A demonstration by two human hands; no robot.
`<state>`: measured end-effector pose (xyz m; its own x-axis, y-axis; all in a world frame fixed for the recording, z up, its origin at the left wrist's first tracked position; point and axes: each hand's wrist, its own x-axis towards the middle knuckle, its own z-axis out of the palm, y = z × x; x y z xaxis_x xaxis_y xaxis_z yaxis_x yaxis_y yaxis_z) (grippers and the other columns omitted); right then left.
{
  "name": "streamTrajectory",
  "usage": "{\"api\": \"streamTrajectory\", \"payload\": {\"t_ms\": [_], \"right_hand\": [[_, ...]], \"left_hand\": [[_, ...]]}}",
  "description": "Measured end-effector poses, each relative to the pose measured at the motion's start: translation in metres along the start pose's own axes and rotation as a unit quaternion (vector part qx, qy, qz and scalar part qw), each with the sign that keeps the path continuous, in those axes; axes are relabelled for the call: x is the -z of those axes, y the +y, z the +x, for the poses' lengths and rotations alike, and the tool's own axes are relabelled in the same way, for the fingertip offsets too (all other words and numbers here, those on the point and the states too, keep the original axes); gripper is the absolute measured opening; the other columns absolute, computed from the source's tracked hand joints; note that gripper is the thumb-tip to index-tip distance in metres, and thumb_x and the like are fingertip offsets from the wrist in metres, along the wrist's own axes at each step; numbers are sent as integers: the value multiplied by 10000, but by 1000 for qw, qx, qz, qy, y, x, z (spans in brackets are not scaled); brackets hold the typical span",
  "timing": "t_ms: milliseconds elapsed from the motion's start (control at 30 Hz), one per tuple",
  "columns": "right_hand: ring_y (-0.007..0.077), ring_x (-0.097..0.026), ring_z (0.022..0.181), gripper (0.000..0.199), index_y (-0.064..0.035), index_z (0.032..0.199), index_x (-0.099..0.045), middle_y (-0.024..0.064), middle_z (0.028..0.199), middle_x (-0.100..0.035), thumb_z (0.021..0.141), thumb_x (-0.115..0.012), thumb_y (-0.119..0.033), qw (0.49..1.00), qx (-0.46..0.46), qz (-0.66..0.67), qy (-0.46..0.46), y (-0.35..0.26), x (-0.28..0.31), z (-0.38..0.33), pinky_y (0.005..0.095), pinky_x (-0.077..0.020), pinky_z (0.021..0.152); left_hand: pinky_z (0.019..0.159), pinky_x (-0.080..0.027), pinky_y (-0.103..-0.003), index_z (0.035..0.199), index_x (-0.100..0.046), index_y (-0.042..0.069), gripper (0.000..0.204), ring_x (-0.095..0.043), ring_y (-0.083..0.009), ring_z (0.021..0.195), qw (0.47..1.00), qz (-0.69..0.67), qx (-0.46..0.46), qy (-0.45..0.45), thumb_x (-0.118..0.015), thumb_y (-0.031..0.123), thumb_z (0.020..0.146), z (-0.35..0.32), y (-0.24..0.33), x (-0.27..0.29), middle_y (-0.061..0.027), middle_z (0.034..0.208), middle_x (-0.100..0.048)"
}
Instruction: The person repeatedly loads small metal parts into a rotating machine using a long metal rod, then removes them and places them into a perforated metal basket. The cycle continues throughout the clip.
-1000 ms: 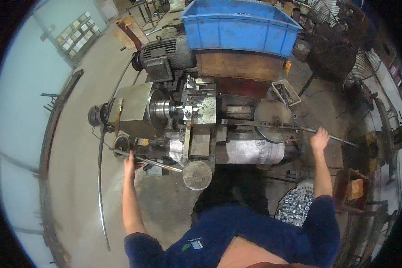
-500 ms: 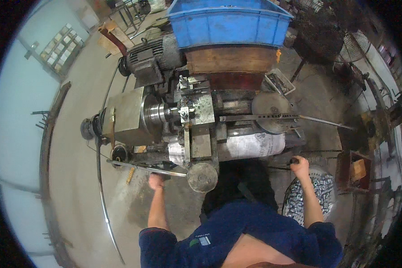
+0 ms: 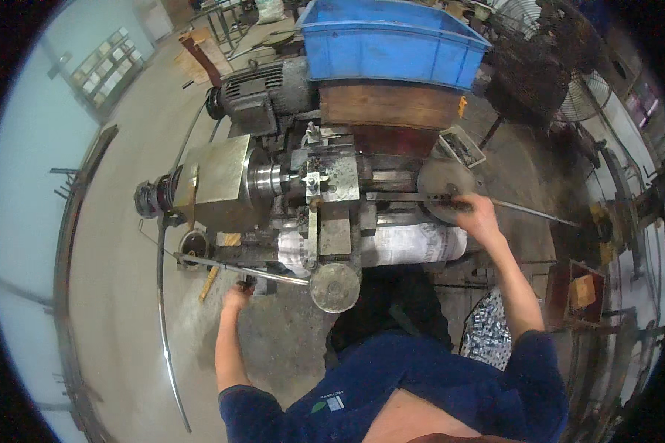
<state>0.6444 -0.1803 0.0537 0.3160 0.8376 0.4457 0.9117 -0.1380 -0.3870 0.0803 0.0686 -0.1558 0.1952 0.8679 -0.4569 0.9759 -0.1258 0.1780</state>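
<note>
Your piled metal parts (image 3: pixel 488 332) may be done, work at the spindle (image 3: pixel 264 179) seems unfinished, and whether your left hand (image 3: pixel 236 297) or right hand (image 3: pixel 482 218) grips anything, I cannot tell.

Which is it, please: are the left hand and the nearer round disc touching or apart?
Apart: the head view shows floor between the left hand and the disc.
</note>
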Motion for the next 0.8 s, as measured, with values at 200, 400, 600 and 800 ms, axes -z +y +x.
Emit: {"api": "streamTrajectory", "payload": {"t_ms": [200, 400, 600, 800], "right_hand": [[317, -563, 852, 355, -36, 867, -620, 148, 882, -605, 565, -595, -220, 976, 154, 135, -78, -113, -62, 110, 383, -451, 761], [316, -555, 836, 291, -50, 759, -661, 141, 848, -610, 519, -595, -201, 963, 210, 45, -163, -203, -147, 157, 367, -452, 772], [283, -561, 840, 289, -42, 719, -653, 130, 807, -626, 529, -589, -251, 957, 189, -59, -214, -230, -167, 156, 360, -454, 741], [280, -568, 824, 275, -44, 700, -653, 133, 804, -628, 514, -590, -236, 947, 203, -77, -236, -224, -166, 160, 343, -477, 714]], "left_hand": [[690, -454, -374, 1029, -584, 70, 356, -601, -296, 785, 943, -179, -13, 280, -565, 337, 794, -71, -28, 115, -159, 833, -623], [623, -459, -382, 1026, -560, 71, 328, -601, -292, 702, 891, -71, 64, 444, -549, 318, 812, -164, -65, 164, -122, 784, -624], [726, -471, -425, 903, -610, 43, 422, -594, -350, 841, 902, 42, 324, 283, -598, 431, 736, -157, -120, 142, -171, 856, -622], [727, -470, -415, 883, -642, 31, 426, -602, -323, 866, 879, 29, 378, 288, -610, 422, 717, -128, -131, 158, -171, 889, -626]]}}
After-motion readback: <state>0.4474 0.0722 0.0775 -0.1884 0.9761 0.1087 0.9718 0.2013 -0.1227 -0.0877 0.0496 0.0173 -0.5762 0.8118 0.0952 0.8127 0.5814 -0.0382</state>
